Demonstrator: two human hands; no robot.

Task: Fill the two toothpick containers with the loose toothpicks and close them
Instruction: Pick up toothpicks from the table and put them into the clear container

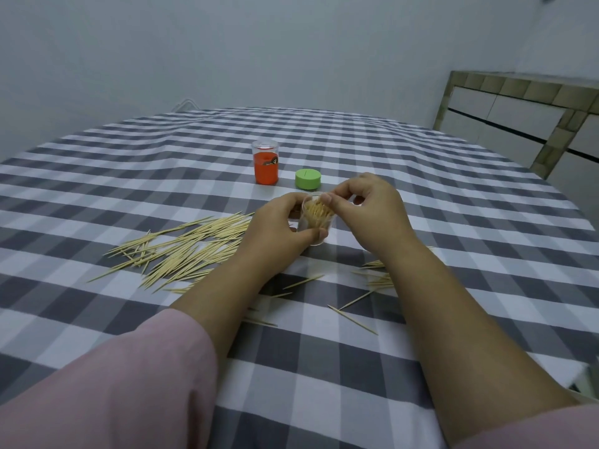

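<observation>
The left hand grips a clear container, thumb curled along its near lower side and fingers wrapped round its far side, holding it tilted with the open mouth facing the camera; it is packed with toothpicks. The right hand meets that mouth from the right, thumb and forefinger pinched together at the rim on the toothpick ends, the other fingers curled behind. Just beyond the right fingertips stands a green lid, apart from them, and left of it an orange container upright with a clear cap on. Left of the left knuckles, a broad heap of loose toothpicks fans across the checked tablecloth, its nearest ends running under the hand. A thinner scatter lies below the right wrist. Past the lid the cloth runs bare to the table's far curved edge.
</observation>
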